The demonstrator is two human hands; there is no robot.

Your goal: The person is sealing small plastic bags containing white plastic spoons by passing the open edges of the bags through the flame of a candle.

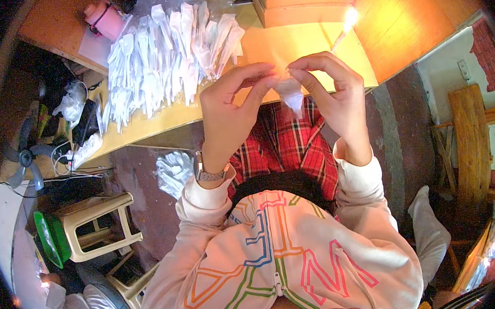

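Note:
A clear plastic packet with something white inside (292, 96) hangs between my two hands, over the front edge of the wooden table (261, 51). My left hand (234, 96), with a metal-band watch (207, 173) at its wrist, pinches the packet's upper edge. My right hand (333, 84) pinches the opposite side, thumb against fingertips. Just beyond the right hand, a lit candle (339, 40) leans on the tabletop with a bright flame. To the left lies a wide pile of clear-wrapped white plastic cutlery (157, 61).
A pink container (105, 21) stands at the back left, and wooden boxes (309, 1) at the back. At left are a fan (26, 158), a power strip (86, 150) with cables, and a cream plastic stool (100, 227). A plastic bag (174, 171) lies on the floor. Other people sit nearby.

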